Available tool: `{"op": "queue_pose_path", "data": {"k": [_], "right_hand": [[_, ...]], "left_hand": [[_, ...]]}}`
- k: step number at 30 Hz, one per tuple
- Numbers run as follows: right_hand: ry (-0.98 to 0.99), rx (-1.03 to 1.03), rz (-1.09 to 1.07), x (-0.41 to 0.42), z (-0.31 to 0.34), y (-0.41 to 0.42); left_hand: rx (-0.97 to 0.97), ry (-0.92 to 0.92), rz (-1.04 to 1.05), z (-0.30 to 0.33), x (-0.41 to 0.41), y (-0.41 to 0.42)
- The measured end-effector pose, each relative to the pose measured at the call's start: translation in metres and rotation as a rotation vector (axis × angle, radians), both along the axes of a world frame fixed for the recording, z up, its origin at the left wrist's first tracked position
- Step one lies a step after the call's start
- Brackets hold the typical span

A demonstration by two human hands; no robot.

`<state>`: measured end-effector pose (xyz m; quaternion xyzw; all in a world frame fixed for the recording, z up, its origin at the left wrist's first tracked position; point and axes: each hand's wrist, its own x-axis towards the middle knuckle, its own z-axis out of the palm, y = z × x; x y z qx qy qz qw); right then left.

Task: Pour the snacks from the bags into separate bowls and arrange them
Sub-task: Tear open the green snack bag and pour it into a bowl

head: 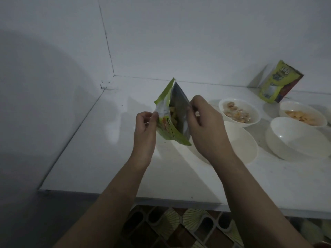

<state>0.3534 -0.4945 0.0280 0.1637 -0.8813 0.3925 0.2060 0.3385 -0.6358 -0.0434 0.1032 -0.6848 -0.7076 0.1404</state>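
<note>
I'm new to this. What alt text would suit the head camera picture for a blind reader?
Two bare hands, left hand and right hand, pull open a green snack bag above a white counter. To the right stand four white bowls, two holding snacks, and another green bag.

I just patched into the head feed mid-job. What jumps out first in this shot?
The open green snack bag at centre, held above the white counter: the left hand pinches one side of its mouth, the right hand the other, with snack pieces visible inside. To the right stand four white bowls: the two farther ones hold snacks, the two nearer look empty. Another green bag leans against the wall behind.
</note>
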Motion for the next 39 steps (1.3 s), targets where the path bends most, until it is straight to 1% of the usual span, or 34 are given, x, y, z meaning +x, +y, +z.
{"op": "queue_pose_path", "data": {"k": [2, 3, 5, 10, 13, 15, 18, 20, 22, 25, 28, 30, 34, 36, 39], "right_hand": [[0.000, 0.017, 0.026, 0.002, -0.001, 0.004], [0.001, 0.025, 0.039, 0.002, -0.002, 0.006], [-0.004, 0.020, 0.062, 0.002, -0.003, 0.013], [0.019, 0.023, 0.097, -0.005, 0.003, 0.042], [0.036, -0.012, 0.073, -0.012, 0.009, 0.064], [0.035, -0.028, 0.076, -0.015, 0.012, 0.077], [-0.009, 0.113, 0.117, -0.026, 0.012, 0.099], [-0.024, 0.158, 0.107, -0.034, 0.009, 0.116], [-0.012, 0.132, 0.074, -0.040, 0.007, 0.128], [-0.039, 0.109, 0.051, -0.043, 0.005, 0.134], [-0.211, 0.216, 0.126, -0.047, 0.004, 0.142], [-0.311, 0.251, 0.176, -0.050, 0.003, 0.148], [-0.348, 0.240, 0.163, -0.053, 0.000, 0.153], [-0.320, 0.148, 0.167, -0.052, 0.001, 0.155], [-0.295, -0.203, 0.199, -0.048, 0.007, 0.151]], "left_hand": [[0.059, -0.141, -0.024, -0.005, -0.010, -0.001], [0.096, -0.175, -0.031, -0.008, -0.014, -0.001], [0.168, -0.203, -0.041, -0.008, -0.024, 0.000], [0.204, -0.263, -0.044, 0.000, -0.046, 0.020], [0.240, -0.231, 0.016, 0.004, -0.054, 0.043], [0.269, -0.189, 0.132, 0.008, -0.060, 0.056], [0.298, -0.117, 0.279, 0.017, -0.070, 0.062], [0.327, -0.064, 0.281, 0.020, -0.074, 0.066], [0.331, -0.034, 0.262, 0.021, -0.077, 0.072], [0.290, -0.007, 0.285, 0.018, -0.083, 0.079], [0.223, 0.018, 0.327, 0.018, -0.086, 0.079], [0.188, 0.040, 0.324, 0.020, -0.086, 0.079], [0.117, 0.093, 0.309, 0.023, -0.081, 0.082], [0.026, 0.120, 0.342, 0.025, -0.078, 0.081], [-0.128, 0.188, 0.371, 0.029, -0.074, 0.077]]}}
